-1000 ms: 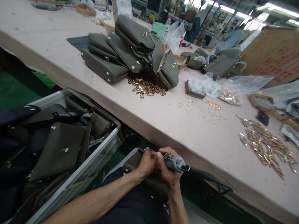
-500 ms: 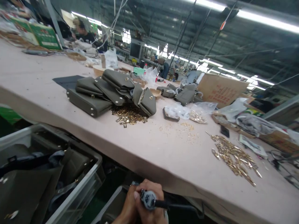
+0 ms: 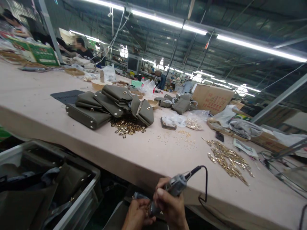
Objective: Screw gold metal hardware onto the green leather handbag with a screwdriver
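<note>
A grey corded power tool [image 3: 176, 186], its black cable rising from the back end, is gripped in my right hand [image 3: 170, 203] just below the table's front edge. My left hand [image 3: 137, 213] is closed beside the tool's lower end, its fingers around part of a dark olive bag [image 3: 120, 214] that lies low in front of me. Where the tool's tip meets the bag is hidden. On the table [image 3: 144, 153], a pile of olive bags [image 3: 112, 102] rests behind small dark-gold metal fittings [image 3: 129, 127]. Long gold pieces [image 3: 230, 158] are heaped at the right.
A white crate [image 3: 81, 204] full of olive bags stands at the lower left. Further back are plastic bags [image 3: 174, 120], a cardboard box [image 3: 212, 98], more bags [image 3: 181, 103] and a black phone [image 3: 219, 136]. A person [image 3: 82, 49] sits across the table.
My right hand and the tool have tilted, the tool's back end swinging up and right with its cable. The hands have moved slightly apart. The view has shifted a little.
</note>
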{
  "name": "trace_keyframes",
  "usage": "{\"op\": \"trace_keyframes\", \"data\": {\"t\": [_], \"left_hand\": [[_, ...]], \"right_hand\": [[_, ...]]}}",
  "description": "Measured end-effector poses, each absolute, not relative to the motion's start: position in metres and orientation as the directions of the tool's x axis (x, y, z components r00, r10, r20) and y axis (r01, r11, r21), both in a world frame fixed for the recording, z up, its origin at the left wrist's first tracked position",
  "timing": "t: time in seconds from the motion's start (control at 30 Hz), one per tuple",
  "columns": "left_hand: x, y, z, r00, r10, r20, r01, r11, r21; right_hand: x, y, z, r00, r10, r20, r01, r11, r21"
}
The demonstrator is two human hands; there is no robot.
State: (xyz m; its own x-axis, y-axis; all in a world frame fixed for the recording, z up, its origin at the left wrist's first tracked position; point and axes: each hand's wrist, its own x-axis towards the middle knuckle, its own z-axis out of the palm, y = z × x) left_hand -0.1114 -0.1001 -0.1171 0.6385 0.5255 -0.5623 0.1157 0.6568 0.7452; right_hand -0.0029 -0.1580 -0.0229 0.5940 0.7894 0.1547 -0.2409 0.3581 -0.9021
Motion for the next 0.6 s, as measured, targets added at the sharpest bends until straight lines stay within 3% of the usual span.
{"op": "trace_keyframes", "data": {"t": [0.1, 0.17, 0.27, 0.37, 0.5, 0.6], "left_hand": [[-0.110, -0.100, -0.129, 0.664, 0.542, -0.514, 0.070, 0.640, 0.765], [-0.108, -0.101, -0.138, 0.689, 0.569, -0.449, 0.007, 0.615, 0.789], [-0.108, -0.103, -0.143, 0.666, 0.625, -0.406, -0.038, 0.573, 0.819], [-0.111, -0.105, -0.136, 0.645, 0.648, -0.406, 0.002, 0.530, 0.848], [-0.118, -0.103, -0.124, 0.650, 0.660, -0.376, 0.012, 0.485, 0.874], [-0.121, -0.098, -0.112, 0.662, 0.667, -0.342, 0.008, 0.449, 0.893]], "right_hand": [[0.026, -0.147, 0.000, 0.767, 0.642, 0.005, -0.412, 0.498, -0.763], [0.054, -0.138, 0.014, 0.874, 0.484, -0.044, -0.366, 0.596, -0.715], [0.103, -0.128, 0.023, 0.972, 0.224, -0.074, -0.199, 0.608, -0.768], [0.142, -0.125, 0.016, 0.993, 0.063, -0.097, -0.116, 0.492, -0.863], [0.163, -0.147, -0.005, 0.984, 0.075, -0.162, -0.178, 0.294, -0.939], [0.152, -0.179, -0.008, 0.996, 0.085, -0.005, -0.003, -0.017, -1.000]]}}
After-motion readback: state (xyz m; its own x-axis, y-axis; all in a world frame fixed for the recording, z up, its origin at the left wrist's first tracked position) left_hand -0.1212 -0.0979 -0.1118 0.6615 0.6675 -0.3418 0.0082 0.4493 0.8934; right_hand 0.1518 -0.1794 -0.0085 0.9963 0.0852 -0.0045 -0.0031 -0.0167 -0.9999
